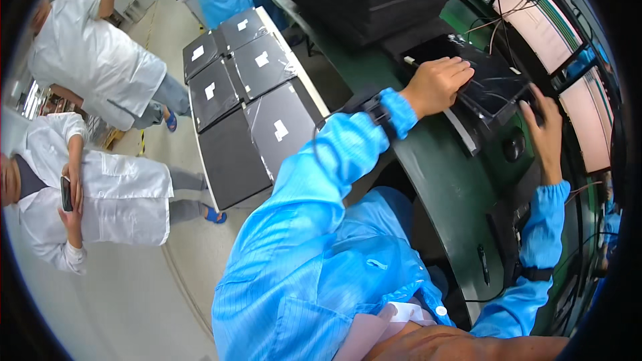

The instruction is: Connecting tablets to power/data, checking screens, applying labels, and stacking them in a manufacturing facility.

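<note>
A glossy black flat panel (496, 93), wrapped in clear film, is tilted above the green workbench (428, 167). My left hand (438, 87) lies over its left side with bent fingers, gripping it there. At the panel's right corner is my right hand (547, 130), its thumb and fingers around the edge; the fingertips are partly hidden. A pale strip (463, 130) shows under the panel's near edge. Close to my right hand sits a black computer mouse (513, 144). Both wrists wear black bands over blue sleeves.
Thick black foam trays (364, 0) are stacked at the back of the bench. Left of me a cart (204, 160) carries several dark wrapped panels (264, 63). Monitors (538, 20) and cables line the right side; a pen (483, 264) lies nearer. Two people in white coats (100, 187) stand left.
</note>
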Motion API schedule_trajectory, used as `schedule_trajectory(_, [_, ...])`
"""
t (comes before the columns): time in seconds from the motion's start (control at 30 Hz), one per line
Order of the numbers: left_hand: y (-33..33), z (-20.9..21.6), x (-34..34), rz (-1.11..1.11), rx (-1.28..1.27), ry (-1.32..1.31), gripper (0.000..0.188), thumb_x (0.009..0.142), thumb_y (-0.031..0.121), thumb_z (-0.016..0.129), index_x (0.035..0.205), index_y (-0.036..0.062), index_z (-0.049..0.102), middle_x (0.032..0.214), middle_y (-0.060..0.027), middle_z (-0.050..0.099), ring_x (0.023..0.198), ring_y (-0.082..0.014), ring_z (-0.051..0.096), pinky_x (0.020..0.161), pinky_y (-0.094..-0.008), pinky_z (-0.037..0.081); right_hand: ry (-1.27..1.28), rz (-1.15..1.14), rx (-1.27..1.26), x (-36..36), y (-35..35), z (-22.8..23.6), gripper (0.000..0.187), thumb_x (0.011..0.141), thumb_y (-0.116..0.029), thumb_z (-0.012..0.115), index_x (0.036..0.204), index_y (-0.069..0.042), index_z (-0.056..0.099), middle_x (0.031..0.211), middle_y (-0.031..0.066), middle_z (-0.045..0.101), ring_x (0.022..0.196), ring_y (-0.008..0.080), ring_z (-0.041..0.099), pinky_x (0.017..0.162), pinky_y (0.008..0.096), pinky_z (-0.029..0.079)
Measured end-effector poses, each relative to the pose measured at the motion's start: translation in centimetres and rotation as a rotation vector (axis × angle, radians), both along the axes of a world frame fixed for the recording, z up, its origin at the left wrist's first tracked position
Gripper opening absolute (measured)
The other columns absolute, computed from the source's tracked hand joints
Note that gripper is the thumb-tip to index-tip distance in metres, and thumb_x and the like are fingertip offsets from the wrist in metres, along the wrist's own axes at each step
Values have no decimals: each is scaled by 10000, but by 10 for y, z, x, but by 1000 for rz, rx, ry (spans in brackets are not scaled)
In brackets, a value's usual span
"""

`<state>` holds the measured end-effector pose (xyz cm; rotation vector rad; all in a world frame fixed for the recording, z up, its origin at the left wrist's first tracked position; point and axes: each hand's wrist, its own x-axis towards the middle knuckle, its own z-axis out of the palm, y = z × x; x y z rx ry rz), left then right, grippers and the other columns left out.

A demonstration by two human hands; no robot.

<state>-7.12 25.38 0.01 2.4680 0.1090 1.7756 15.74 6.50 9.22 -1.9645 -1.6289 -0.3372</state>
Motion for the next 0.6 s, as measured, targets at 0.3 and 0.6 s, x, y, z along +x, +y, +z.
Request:
schedule_trajectory(0.3, [-67,12,-323,166,-1080,-587,446,883,52,762,1271,-47,567,1183,-140,685,998,-206,673,894,-333,533,-93,-56,-28,36,-48,-70,386,977,-226,682,1293,-13,624,1369,158,567,1290,326,545,1098,392,418])
schedule_trajectory(0.6, [-59,-198,-690,499,-1488,-150,261,935,84,723,1166,-19,660,1148,-120,712,1025,-236,693,907,-406,560,-34,-291,108,32,-1,-131,537,859,-302,683,1281,22,610,1307,250,613,1234,412,569,1063,476,451])
